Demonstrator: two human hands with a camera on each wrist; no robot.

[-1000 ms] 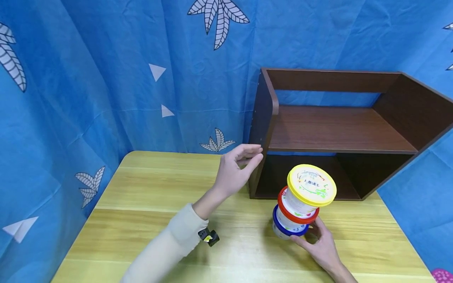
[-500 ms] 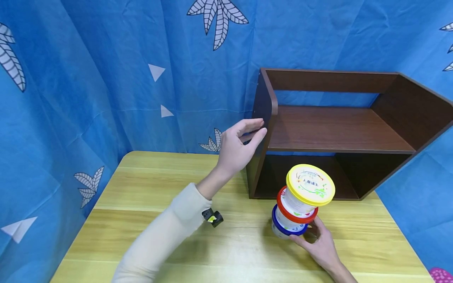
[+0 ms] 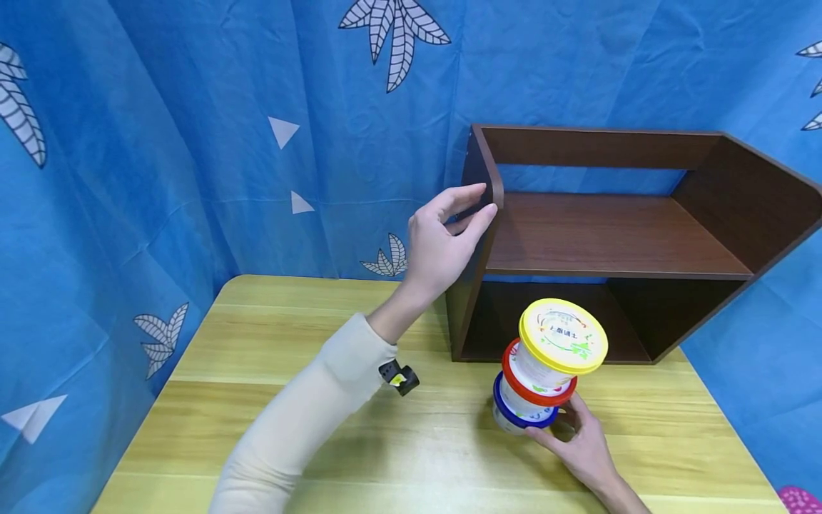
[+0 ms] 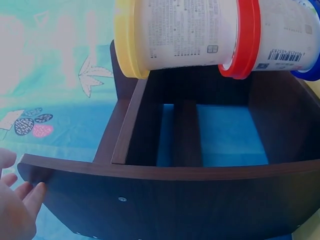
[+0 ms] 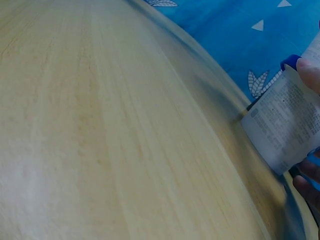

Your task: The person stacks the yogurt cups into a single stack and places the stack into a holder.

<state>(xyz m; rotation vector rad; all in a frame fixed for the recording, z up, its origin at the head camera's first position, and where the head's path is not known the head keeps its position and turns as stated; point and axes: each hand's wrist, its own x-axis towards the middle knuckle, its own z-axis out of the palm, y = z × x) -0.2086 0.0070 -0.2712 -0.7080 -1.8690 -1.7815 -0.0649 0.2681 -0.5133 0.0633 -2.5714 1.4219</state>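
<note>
Three white tubs stand stacked in front of the shelf: a yellow-lidded tub (image 3: 564, 335) on top, a red-lidded tub (image 3: 523, 395) in the middle, a blue-lidded tub (image 3: 510, 419) lowest. My right hand (image 3: 586, 446) grips the lowest tub from the right, its thumb at the blue lid; the right wrist view shows that tub's printed side (image 5: 287, 117). My left hand (image 3: 443, 239) is raised at the left side panel of the dark brown shelf (image 3: 616, 232). Its thumb and fingers stand apart with nothing between them, fingertips right at the panel's front corner in the left wrist view.
The two-level shelf rests on a light wood table (image 3: 270, 343), near its back right. Behind it hangs a blue curtain (image 3: 218, 143) with leaf patterns. A pink patterned thing (image 3: 799, 500) shows at the lower right corner.
My left hand has risen from beside the shelf's lower level to the upper front of its side panel. My right hand and the stacked tubs have stayed in place.
</note>
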